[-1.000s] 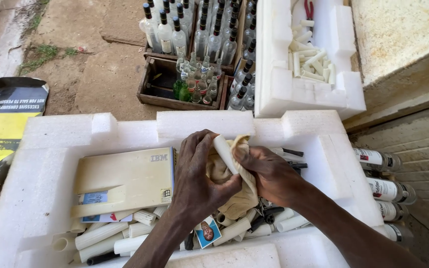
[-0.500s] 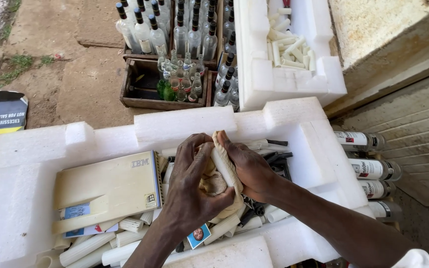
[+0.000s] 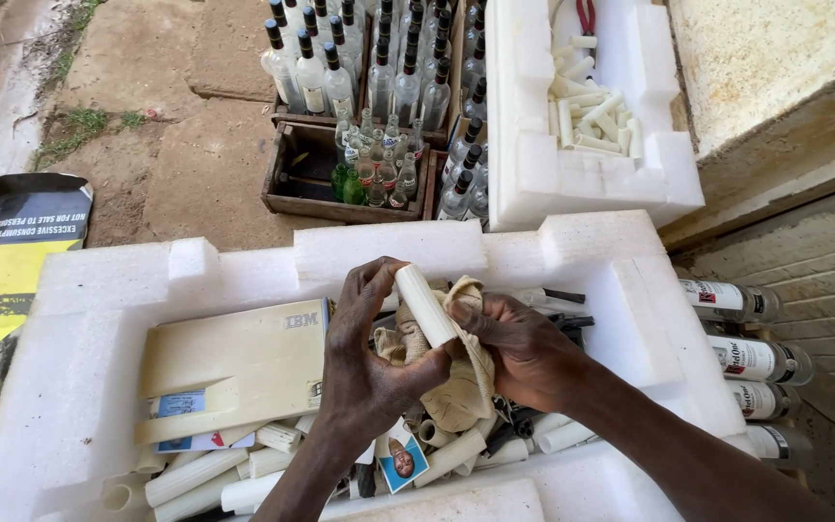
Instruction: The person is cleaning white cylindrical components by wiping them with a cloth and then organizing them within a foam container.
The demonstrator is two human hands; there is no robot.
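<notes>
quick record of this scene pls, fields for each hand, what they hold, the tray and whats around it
left hand: grips the white tube, thumb under it
right hand: presses a beige cloth against the tube
tube pose: tilted, upper end toward the left hand's fingers
tray: white foam tray under both hands
in tray: beige flat box at left, more white tubes along the near edge, a small photo card
behind: wooden crate of glass bottles, second foam tray with short tubes
right side: labelled bottles lying down
</notes>
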